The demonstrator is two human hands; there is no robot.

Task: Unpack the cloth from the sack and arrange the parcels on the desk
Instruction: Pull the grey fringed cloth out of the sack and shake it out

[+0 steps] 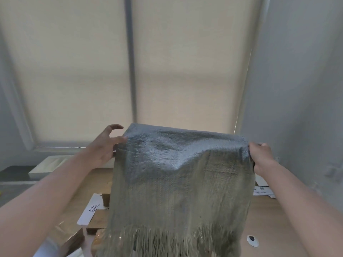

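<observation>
- White shallow tray at far left, on a dark ledge beside the wooden desk.
- Brown parcels on the desk at lower left, next to a paper sheet with a black character. Both are partly hidden by the cloth.
- Left hand is raised at the cloth's left edge. Visible fingers are spread and loosely bent, and one fingertip touches the edge. Lower fingers are hidden behind the fabric, so can't tell whether it grips.
- Cloth is a grey-green weave with a fringe along the bottom. It hangs mid-air above the desk, centre frame, in front of closed cream blinds. The upper part is folded forward over the rest.
- Right hand has its fingers curled tight round the cloth's top right corner, fabric bunched in the grip.
- White papers on the desk just right of the cloth.
- Small round black-and-white item on the desk at lower right. Can't tell what it is.
</observation>
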